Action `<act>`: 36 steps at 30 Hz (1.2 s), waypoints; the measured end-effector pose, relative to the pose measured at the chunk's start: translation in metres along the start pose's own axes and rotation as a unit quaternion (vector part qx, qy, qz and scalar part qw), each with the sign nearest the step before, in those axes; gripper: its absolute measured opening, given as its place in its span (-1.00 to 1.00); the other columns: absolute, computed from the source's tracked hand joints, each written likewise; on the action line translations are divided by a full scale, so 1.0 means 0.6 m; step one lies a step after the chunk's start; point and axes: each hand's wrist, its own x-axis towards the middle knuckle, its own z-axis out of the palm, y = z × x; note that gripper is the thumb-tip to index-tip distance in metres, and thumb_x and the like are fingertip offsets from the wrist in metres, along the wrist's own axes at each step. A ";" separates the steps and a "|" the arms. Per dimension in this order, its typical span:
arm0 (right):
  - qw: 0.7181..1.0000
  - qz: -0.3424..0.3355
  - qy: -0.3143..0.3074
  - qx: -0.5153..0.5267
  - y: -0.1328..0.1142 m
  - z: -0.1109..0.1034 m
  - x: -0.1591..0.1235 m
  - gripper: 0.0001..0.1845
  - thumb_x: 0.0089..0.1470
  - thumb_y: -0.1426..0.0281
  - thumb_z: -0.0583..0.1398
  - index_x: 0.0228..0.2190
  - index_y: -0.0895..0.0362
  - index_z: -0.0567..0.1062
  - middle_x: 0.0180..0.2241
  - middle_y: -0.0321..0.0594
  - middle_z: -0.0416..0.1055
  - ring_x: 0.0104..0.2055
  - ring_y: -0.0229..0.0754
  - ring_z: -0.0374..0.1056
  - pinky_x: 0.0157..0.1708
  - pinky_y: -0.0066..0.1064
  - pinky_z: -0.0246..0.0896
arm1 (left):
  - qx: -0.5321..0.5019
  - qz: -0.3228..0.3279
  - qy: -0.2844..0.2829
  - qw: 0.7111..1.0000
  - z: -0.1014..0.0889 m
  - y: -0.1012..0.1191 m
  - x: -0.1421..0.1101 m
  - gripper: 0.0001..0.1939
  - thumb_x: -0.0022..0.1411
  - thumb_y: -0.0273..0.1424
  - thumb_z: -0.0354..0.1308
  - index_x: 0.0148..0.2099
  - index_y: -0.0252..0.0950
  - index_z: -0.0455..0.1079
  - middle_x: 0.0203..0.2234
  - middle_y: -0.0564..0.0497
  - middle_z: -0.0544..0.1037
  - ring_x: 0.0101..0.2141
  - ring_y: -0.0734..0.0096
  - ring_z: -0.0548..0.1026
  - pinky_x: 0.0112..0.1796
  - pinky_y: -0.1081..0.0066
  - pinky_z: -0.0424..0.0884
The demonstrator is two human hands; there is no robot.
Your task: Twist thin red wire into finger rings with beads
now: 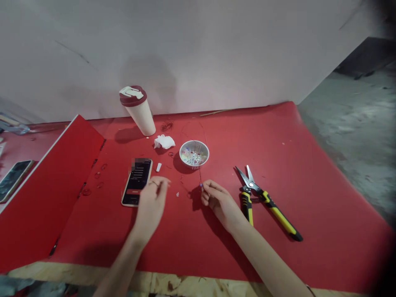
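The right hand [220, 204] had its thumb and forefinger closed on a thin wire [200, 175], with a tiny bluish bead [201, 186] showing at the fingertips, though the pinch hid how much of the wire was threaded. The left hand [151, 205] hung just off the right edge of a smartphone [136, 183], its fingers curled and thumb and forefinger drawn together; whether they held anything was too fine to make out. Yellow-and-black handled snips [272, 210] lay right of the right hand, blades open, on the red mat [312, 173], whose near edge met a plywood tabletop [188, 285]. Near the centre, a small perforated metal strainer [194, 153] held a heap of mixed beads [193, 154], so most remained unused, and the wire curved faintly past it toward the back. Left of the smartphone, several small wire rings [97, 175] lay loose, apparently already formed, and a small white scrap [159, 167] sat just above it. Farther back were a crumpled tissue [163, 142], a tangle of reddish wire [167, 126] and a white cup with a maroon lid [137, 110] near the back edge. A second phone [14, 180] was cut off at the left edge, and the smartphone's screen was too small to read.
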 end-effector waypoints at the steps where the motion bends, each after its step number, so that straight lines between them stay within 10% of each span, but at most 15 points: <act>1: 1.000 -0.002 0.001 0.003 0.000 0.000 0.000 -0.73 -0.12 0.27 0.30 -0.60 0.12 0.33 -0.63 -0.40 0.13 -0.57 -0.32 0.05 -0.51 -0.40 -0.12 | -0.013 0.009 -0.038 0.999 0.015 0.010 -0.010 -0.76 0.26 -0.28 -0.12 -0.31 -0.21 0.34 -0.36 -0.03 0.50 -0.30 0.29 0.46 -0.20 0.32 0.33; 6: 1.000 0.003 -0.004 0.016 0.000 -0.002 0.000 -0.74 -0.10 0.29 0.29 -0.59 0.12 0.33 -0.63 -0.40 0.13 -0.56 -0.32 0.05 -0.51 -0.40 -0.11 | 0.001 0.014 -0.104 0.994 0.054 0.027 -0.017 -0.73 0.29 -0.28 -0.17 -0.22 -0.20 0.33 -0.37 -0.06 0.51 -0.31 0.26 0.48 -0.25 0.27 0.35; 16: 1.000 0.007 -0.010 0.000 0.001 -0.007 -0.001 -0.74 -0.06 0.27 0.26 -0.58 0.11 0.31 -0.62 -0.40 0.11 -0.56 -0.31 0.05 -0.50 -0.37 -0.15 | 0.312 -0.005 0.170 0.935 -0.001 -0.044 0.021 -0.49 0.20 -0.18 0.01 0.14 -0.31 0.23 0.20 -0.31 0.15 0.24 -0.12 -0.05 0.11 -0.25 -0.17; 36: 1.000 0.002 -0.017 0.015 0.004 -0.011 0.002 -0.79 -0.01 0.34 0.24 -0.57 0.13 0.34 -0.61 -0.39 0.12 -0.56 -0.33 0.06 -0.50 -0.40 -0.12 | 0.364 -0.030 0.135 0.921 -0.013 -0.072 0.020 -0.33 0.15 0.02 -0.03 0.16 -0.34 0.25 0.24 -0.41 0.03 0.24 -0.24 -0.08 0.03 -0.39 -0.16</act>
